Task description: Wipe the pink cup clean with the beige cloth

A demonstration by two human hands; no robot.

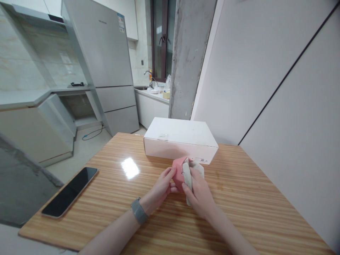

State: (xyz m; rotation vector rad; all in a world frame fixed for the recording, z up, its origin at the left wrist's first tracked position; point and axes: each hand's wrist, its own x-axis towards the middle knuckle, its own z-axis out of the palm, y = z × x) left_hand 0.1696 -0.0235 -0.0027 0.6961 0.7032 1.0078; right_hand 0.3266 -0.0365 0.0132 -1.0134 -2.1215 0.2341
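In the head view, both hands meet over the middle of the striped wooden tabletop, just in front of a white box. The left hand has its fingers closed on the left side of a small pink block, thumb on the near face. The right hand has its fingers clamped on a beige cloth, which it presses against the block's right side; part of the cloth trails under the palm. A grey wristband sits on the left wrist. A dark phone lies flat near the tabletop's left edge, well apart from the hands. Behind stand a fridge, a concrete pillar and a sink counter.
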